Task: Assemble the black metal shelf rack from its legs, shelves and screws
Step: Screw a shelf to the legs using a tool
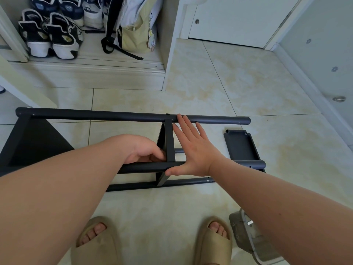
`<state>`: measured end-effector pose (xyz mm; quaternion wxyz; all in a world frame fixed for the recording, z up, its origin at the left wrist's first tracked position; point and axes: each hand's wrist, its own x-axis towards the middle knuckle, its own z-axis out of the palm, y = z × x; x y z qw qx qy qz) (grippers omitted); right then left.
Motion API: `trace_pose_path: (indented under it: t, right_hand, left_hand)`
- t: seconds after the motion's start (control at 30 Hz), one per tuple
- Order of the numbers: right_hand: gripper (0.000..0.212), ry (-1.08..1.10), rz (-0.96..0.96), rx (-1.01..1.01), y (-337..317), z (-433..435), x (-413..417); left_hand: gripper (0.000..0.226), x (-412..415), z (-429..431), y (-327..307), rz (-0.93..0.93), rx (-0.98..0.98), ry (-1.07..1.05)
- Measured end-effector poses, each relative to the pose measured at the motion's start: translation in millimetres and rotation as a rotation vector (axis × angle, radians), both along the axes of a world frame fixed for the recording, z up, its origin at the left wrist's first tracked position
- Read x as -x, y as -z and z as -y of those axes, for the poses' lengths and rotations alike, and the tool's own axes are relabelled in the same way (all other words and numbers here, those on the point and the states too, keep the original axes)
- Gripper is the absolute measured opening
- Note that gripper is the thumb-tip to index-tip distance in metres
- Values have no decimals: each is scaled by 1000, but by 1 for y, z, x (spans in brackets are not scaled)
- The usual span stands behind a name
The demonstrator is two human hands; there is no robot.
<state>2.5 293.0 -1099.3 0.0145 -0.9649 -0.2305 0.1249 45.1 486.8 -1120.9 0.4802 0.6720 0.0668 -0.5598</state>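
A person stands over a partly built black metal rack [133, 185] lying on its side on a tiled floor [248, 92]; its middle shelf [170, 142] stands on edge between two round legs. The left hand [143, 150] comes in from the left of the middle shelf, fingers curled against its face and gripping it just above the near leg [238, 163]; the right hand [193, 148] lies wide and flat just right of the middle shelf, fingers straight, fingertips touching the far leg [219, 119], thumb across the near leg. A small screw [168, 114] sits on the far leg directly above the middle shelf; an end shelf [28, 142] closes the rack well to the left of it; a loose shelf [241, 146] lies flat on the floor to its right, apart from the right hand. Two tan slippers [95, 241] face the middle shelf from the near side; beyond it, shoes [51, 37] and a pale bag [133, 35] sit in an open cupboard.
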Motion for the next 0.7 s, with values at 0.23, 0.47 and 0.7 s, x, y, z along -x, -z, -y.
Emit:
trace_pose_path:
  t: [0.23,0.47,0.7]
  right_hand:
    - [136,1,1,-7,0,0,0]
    - [136,-6,4,-4,2,2,-2]
    - [136,-8,6,-4,3,2,-1]
  left_hand:
    - [16,0,3,3,23,-92,7]
    - [19,-1,0,0,1,-35,32]
    - [23,0,2,0,25,-86,18]
